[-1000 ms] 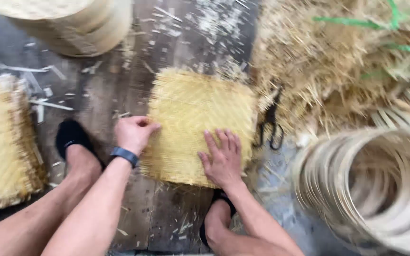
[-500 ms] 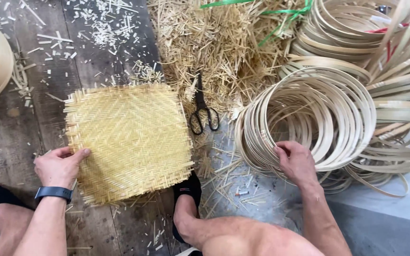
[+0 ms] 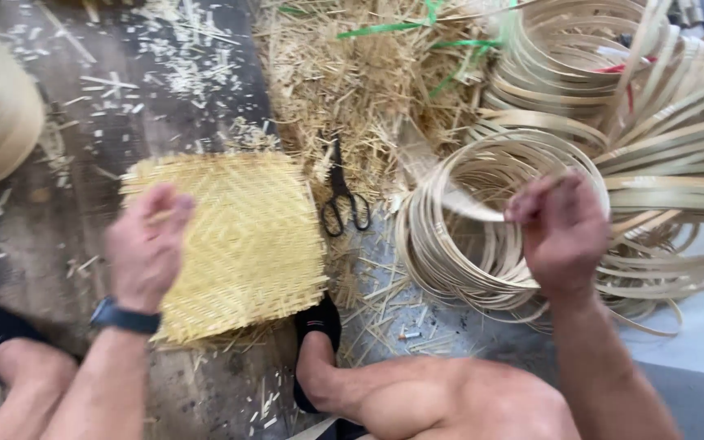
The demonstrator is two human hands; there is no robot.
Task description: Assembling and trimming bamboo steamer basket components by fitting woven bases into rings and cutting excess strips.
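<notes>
Bare arms, a dark wristband (image 3: pixel 126 316), perhaps a watch, and black socks (image 3: pixel 319 324).

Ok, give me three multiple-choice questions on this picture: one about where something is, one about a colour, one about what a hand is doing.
1. Where do the scissors lie?
A. Between the woven mat and the pile of hoops
B. On the mat
C. In the left hand

2. What colour are the straps on the straw?
A. Red
B. Green
C. Blue

3. What is the right hand doing?
A. Resting flat on the floor
B. Holding the scissors
C. Pinching a thin strip above the hoops

Answers: 1 A, they sit on the floor between the two; 2 B, they are bright green; 3 C, its fingers close on the strip.
</notes>
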